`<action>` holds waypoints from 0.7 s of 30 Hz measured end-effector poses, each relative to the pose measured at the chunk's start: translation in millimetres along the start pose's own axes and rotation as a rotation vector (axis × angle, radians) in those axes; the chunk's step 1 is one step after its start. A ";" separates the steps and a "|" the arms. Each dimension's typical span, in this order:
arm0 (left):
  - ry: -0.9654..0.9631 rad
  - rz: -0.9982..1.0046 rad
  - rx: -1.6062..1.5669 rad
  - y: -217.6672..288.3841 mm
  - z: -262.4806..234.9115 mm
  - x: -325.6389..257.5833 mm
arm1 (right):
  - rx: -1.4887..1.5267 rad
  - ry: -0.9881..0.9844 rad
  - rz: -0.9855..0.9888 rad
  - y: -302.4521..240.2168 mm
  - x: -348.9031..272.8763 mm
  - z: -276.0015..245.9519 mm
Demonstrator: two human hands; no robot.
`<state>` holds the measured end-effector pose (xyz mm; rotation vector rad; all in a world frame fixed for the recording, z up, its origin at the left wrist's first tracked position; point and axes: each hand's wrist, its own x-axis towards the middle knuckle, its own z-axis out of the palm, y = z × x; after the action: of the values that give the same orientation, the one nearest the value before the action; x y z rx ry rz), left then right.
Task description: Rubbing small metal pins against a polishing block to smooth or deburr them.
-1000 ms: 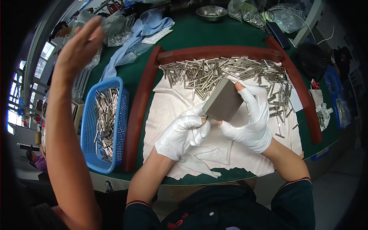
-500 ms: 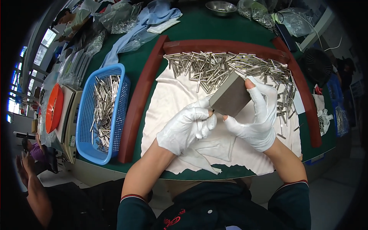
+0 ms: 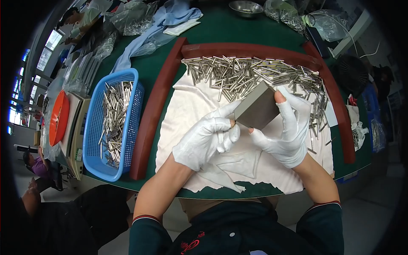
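Observation:
A grey rectangular metal block (image 3: pixel 257 109), tilted, is held above the pale cloth (image 3: pixel 174 123). My right hand (image 3: pixel 289 131), in a white glove with bare thumb and fingertip, grips the block by its right side and lower edge. At its left corner is my gloved left hand (image 3: pixel 208 138), its fingers curled and thumb pressed in. Whatever the left fingers pinch is too small or hidden to make out. Beyond the block, many slim metal pins (image 3: pixel 231 74) lie heaped on the cloth.
Dark red bars (image 3: pixel 158 106) frame the cloth on three sides. To the left stands a blue basket (image 3: pixel 90 140) holding more pins, then an orange bowl (image 3: pixel 59 117). A metal bowl (image 3: pixel 245 8) and plastic bags (image 3: pixel 327 23) sit at the back. Another person sits at lower left.
The block and my right hand have shifted very slightly to the right. My left hand stays nearly in place. At lower left, the other person's arm and hands have moved.

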<state>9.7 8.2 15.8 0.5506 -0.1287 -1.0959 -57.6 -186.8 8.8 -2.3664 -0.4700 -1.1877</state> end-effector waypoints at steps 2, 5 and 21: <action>0.240 -0.055 0.059 -1.8 20.9 3.1 | -0.016 -0.016 0.002 -3.9 4.7 1.4; 0.465 -0.085 0.074 -1.0 18.7 3.3 | 0.007 -0.007 0.008 -0.9 2.6 0.4; 0.126 -0.011 0.018 0.7 0.5 -3.8 | 0.198 -0.002 0.286 1.0 5.7 -3.5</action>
<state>8.4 11.6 17.2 0.6360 -0.0259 -1.0680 -56.2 -188.9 15.1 -2.1768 -0.2277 -0.9623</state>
